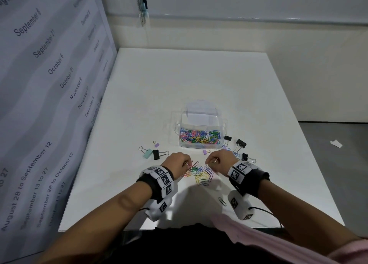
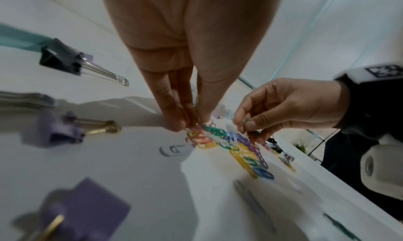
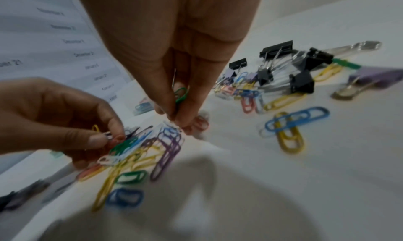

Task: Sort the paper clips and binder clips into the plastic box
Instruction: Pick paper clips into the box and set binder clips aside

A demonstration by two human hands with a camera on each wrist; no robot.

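A loose pile of coloured paper clips [image 1: 199, 174] lies on the white table between my hands. My left hand [image 1: 185, 163] pinches several clips at the pile's left edge, its fingertips [image 2: 181, 124] pressed together on them. At the pile's right edge my right hand [image 1: 212, 161] pinches clips too, with a green clip [image 3: 181, 94] showing between its fingers [image 3: 185, 119]. The clear plastic box [image 1: 199, 145] stands just beyond, its lid tipped back and its near compartment full of coloured clips. Binder clips lie on both sides.
Mint [image 1: 147, 153], black [image 1: 156, 154] and purple [image 1: 156, 144] binder clips lie to the left. Several black binder clips [image 1: 241, 143] and more paper clips [image 3: 287, 124] sit to the right. A lone clip [image 1: 222, 201] lies near the front edge. A calendar sheet [image 1: 39, 84] rises along the left.
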